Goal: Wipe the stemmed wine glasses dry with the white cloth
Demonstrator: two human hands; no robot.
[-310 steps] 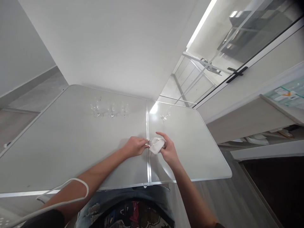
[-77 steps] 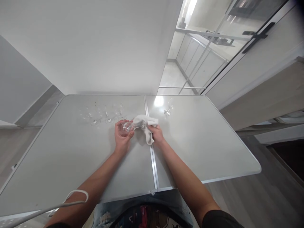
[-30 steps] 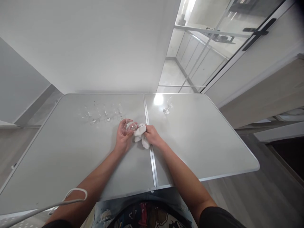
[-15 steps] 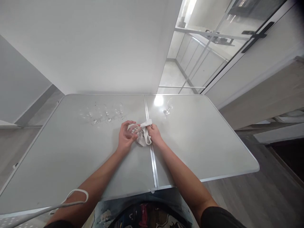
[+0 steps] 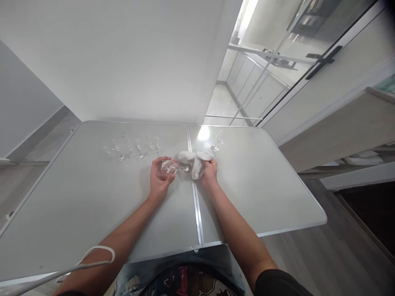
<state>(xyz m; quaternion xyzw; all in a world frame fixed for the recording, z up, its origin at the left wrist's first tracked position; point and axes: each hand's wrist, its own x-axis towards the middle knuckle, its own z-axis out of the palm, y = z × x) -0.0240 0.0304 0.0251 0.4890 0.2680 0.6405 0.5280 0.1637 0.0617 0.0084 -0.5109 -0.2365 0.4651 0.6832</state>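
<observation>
My left hand (image 5: 161,174) is wrapped round the bowl of a clear wine glass (image 5: 171,167), which lies sideways in the air with its stem pointing right. Bunched white cloth (image 5: 198,163) is gripped in my right hand (image 5: 210,172), beside the foot end of that glass. Part of the cloth stands up behind the stem; whether it touches the foot I cannot tell.
Three more stemmed glasses (image 5: 140,155) stand in a row at the table's back left. One glass (image 5: 215,147) stands at the back right. A metal seam (image 5: 196,205) divides the pale table (image 5: 262,185). A white cable (image 5: 98,247) crosses near my left forearm.
My right hand has moved right with the cloth, drawing it off the glass stem, which now shows more. The left hand, still round the bowl, has shifted slightly left.
</observation>
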